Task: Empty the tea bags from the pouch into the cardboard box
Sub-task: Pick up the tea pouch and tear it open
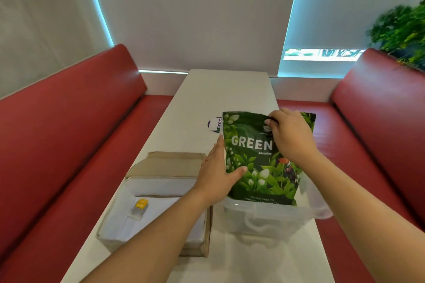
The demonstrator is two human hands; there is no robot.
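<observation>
Holding 1 green pouch upright at center-right of frame, w/ both hands on it. Left hand clasps the pouch's left edge: thumb across the front, fingers behind & out of sight. Right hand pinches the top edge near the upper right corner, fingertips curled over the rim.

Pouch bottom sits inside 1 clear plastic bin, lower right of center; the bin's contents are too hazy to make out.

1 cardboard box lies lower left of center, just beside the bin, flaps open, lined w/ white. Inside it: 1 small packet w/ a yellow tag, prob. a tea bag, blurred. Left forearm crosses over the box's right side & hides part of it.

Readable on pouch: "GREEN", "Jasmine"; small print at the bottom reads approx. "ORGANIC GREEN TEA". Logo text under the right hand is cut off ("SIP…").

1 white-and-purple item peeks out behind the pouch's upper left, mostly hidden, lettering unreadable.

All on 1 white table, w/ 2 red benches, one at each side of frame. 1 leafy plant at upper right, blurred.
</observation>
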